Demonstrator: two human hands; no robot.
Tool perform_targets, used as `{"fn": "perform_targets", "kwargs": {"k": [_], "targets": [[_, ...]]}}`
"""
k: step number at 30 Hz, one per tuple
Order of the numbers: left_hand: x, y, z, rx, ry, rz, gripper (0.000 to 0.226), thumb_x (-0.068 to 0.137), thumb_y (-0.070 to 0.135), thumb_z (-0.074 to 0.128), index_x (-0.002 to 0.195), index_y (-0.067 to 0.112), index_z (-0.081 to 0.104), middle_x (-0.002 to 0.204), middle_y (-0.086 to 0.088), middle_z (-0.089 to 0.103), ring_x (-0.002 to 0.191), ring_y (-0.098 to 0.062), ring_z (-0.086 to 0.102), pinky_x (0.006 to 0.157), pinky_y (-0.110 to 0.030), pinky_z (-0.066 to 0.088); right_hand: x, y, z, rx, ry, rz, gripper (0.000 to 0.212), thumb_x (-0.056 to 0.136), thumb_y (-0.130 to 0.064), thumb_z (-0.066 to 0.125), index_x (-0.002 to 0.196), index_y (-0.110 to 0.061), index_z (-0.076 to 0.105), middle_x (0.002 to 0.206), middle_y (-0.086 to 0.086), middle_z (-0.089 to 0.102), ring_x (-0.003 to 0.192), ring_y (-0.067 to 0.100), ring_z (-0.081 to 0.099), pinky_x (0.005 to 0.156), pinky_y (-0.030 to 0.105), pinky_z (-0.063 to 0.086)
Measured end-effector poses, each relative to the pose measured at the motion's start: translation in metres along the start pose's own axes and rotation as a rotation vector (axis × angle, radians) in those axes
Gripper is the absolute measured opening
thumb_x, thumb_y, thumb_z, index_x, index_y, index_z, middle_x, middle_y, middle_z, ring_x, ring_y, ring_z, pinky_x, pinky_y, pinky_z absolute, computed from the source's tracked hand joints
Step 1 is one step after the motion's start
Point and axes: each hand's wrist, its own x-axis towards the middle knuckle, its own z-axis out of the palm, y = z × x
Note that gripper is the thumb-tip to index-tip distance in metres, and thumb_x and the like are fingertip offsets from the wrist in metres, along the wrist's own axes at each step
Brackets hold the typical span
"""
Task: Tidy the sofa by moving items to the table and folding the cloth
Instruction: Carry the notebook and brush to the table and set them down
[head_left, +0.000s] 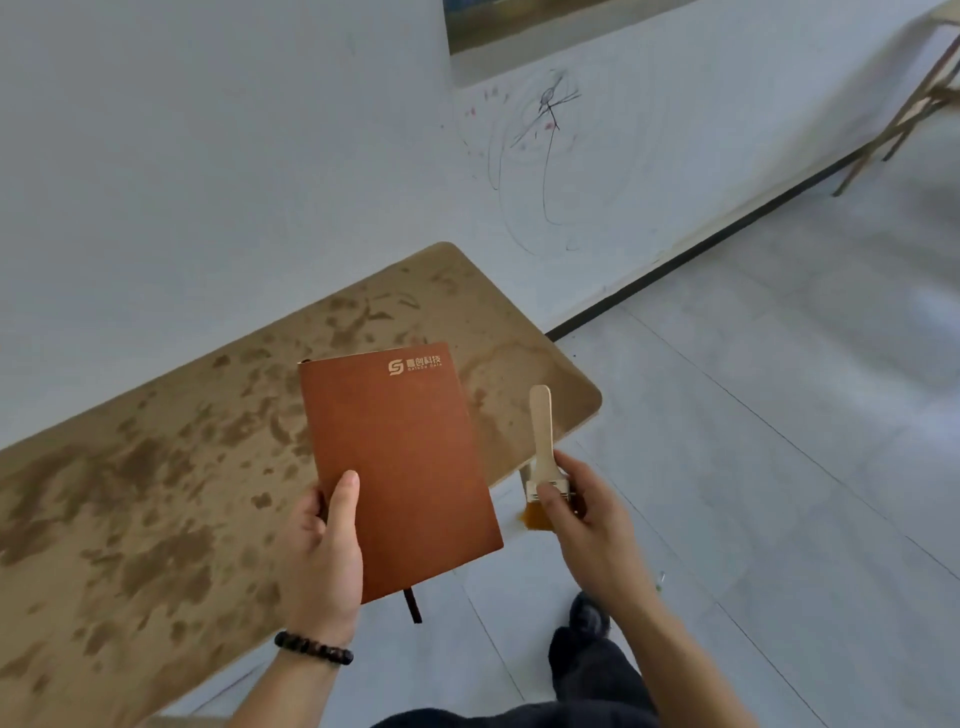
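Observation:
My left hand (324, 556) grips a brown notebook (402, 462) by its lower left edge, thumb on the cover. The notebook has a gold logo at its top right and a dark ribbon hanging below it. It hovers over the near right part of a stained wooden table (156, 493). My right hand (587, 519) pinches a small paintbrush (540, 447) at its metal ferrule, wooden handle pointing up and orange bristles down, just off the table's right edge. The sofa and the cloth are out of view.
A white wall with pen scribbles (545, 135) runs behind the table, with a dark baseboard (701, 244) along the light floor. Wooden legs of another piece of furniture (904, 114) stand at the far right. My dark trouser leg and shoe (592, 649) are below my right hand.

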Motion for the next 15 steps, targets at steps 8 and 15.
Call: {"fn": "perform_targets", "kwargs": {"k": [8,15], "targets": [[0.062,0.013,0.096,-0.095,0.245,-0.125,0.015,0.097,0.021,0.055,0.093,0.031,0.065,0.086,0.024,0.072,0.083,0.005,0.067,0.071,-0.021,0.049,0.177,-0.052,-0.028,-0.107,-0.279,0.022,0.045,0.098,-0.01,0.051,0.121,-0.048,0.053,0.09,-0.014,0.072,0.085,0.021,0.07,0.082,0.048,0.056],[0.146,-0.016,0.144,-0.061,0.257,-0.193,0.011,0.094,0.027,0.062,0.101,0.028,0.07,0.104,0.005,0.073,0.097,-0.016,0.069,0.081,-0.037,0.055,0.302,-0.056,-0.018,-0.304,-0.344,-0.023,0.041,0.099,-0.023,0.056,0.135,-0.042,0.053,0.094,-0.012,0.071,0.086,0.005,0.068,0.078,0.022,0.057]]}}
